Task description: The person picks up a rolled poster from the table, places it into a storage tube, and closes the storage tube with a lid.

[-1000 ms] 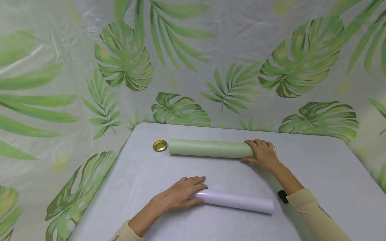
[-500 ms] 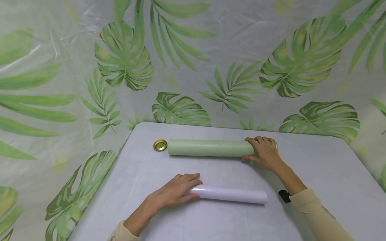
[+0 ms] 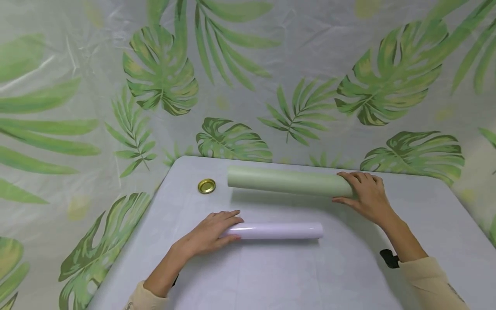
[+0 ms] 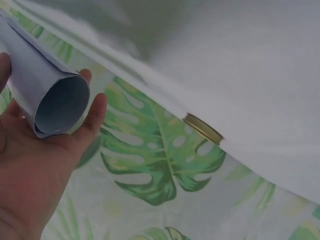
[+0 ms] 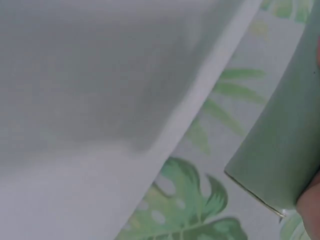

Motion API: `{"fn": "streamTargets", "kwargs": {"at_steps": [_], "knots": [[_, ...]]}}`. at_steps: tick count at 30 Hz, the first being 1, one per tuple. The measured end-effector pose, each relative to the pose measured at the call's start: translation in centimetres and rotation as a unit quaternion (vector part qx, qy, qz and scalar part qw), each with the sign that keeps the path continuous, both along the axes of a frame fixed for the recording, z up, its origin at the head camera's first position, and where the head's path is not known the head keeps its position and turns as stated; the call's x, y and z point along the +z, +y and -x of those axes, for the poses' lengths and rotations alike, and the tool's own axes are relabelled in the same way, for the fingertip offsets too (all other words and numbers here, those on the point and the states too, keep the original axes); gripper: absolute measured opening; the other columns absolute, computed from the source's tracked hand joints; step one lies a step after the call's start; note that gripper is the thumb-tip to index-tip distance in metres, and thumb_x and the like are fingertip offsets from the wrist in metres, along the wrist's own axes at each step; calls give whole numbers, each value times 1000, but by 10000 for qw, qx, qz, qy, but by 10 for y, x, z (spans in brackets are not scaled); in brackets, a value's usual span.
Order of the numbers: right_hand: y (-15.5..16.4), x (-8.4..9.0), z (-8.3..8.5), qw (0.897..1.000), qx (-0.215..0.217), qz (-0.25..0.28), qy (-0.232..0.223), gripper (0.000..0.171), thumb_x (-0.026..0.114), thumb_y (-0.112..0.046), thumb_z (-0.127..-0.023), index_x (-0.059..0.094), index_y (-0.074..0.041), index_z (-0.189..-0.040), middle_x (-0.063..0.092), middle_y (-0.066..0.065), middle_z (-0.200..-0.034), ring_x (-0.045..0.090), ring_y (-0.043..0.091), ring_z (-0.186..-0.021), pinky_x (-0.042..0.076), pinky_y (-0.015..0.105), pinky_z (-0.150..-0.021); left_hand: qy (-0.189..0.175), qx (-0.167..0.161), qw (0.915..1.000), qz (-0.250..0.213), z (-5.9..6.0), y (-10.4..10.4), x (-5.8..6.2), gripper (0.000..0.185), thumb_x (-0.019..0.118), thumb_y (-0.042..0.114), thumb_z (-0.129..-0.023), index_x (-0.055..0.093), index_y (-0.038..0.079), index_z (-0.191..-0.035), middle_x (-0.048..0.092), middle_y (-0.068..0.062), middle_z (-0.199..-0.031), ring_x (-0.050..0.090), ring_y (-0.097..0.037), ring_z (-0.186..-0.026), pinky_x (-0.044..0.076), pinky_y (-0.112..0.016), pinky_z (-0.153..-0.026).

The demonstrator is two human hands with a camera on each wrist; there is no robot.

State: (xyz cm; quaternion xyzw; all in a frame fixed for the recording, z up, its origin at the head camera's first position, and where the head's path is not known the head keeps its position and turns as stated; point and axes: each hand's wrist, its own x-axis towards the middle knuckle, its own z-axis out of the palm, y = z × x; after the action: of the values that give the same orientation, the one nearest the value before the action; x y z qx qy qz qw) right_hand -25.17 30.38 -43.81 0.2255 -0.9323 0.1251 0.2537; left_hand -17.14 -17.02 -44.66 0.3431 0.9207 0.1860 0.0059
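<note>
Our left hand [image 3: 211,234] grips the left end of the white roll [image 3: 279,230], nearer us; our right hand [image 3: 368,196] clasps the right end of the green roll [image 3: 286,180], raised above the worktop [image 3: 271,275]. Held at one end only, the green roll could dip and knock the gold lid [image 3: 207,186] near its free end. Too firm a squeeze could crumple the hollow white roll; too slack, it could unwind.

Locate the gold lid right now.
In the head view, the gold lid lies near the far left corner of the white table, left of the green roll and beyond the left hand, touching neither.
</note>
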Motion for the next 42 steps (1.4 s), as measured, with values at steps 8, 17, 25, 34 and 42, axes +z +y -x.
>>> {"fn": "streamTargets", "kwargs": {"at_steps": [8, 17, 25, 34, 42], "knots": [[25, -2, -10, 9992, 181, 158, 309, 82, 90, -50, -69, 61, -17, -139, 65, 19, -119, 58, 44, -113, 35, 68, -93, 121, 128, 9997, -149, 4, -23, 8, 43, 68, 37, -100, 65, 14, -137, 57, -13, -152, 57, -29, -137, 46, -51, -106], [47, 5, -21, 9986, 144, 209, 467, 86, 78, -71, -73, 62, -18, -139, 65, 21, -119, 57, 45, -111, 35, 67, -89, -66, 480, 9983, -310, 5, -58, 14, 43, 71, 34, -98, 67, 12, -135, 57, -16, -152, 56, -32, -139, 45, -56, -107], [63, 3, -31, 9984, 94, 354, 437, 85, 81, -67, -71, 63, -18, -138, 66, 21, -117, 57, 46, -110, 34, 68, -89, -98, 887, 9930, -777, 13, -103, 29, 41, 72, 28, -98, 67, 11, -134, 61, -21, -146, 59, -41, -131, 45, -63, -103], [75, 1, -35, 9978, 16, 416, 510, 89, 69, -80, -73, 65, -18, -137, 65, 23, -120, 57, 48, -111, 34, 68, -89, -121, 993, 9879, -1181, 18, -119, 35, 40, 76, 22, -95, 69, 10, -133, 73, -9, -126, 64, -23, -105, 51, -39, -87], [91, 0, -44, 9971, -295, 507, 481, 92, 91, -58, -60, 65, -17, -138, 65, 26, -120, 55, 51, -112, 32, 69, -89, -99, 976, 9853, -1396, 18, -122, 36, 42, 77, 18, -95, 68, 8, -134, 73, -9, -122, 61, -18, -100, 49, -33, -83]]}}
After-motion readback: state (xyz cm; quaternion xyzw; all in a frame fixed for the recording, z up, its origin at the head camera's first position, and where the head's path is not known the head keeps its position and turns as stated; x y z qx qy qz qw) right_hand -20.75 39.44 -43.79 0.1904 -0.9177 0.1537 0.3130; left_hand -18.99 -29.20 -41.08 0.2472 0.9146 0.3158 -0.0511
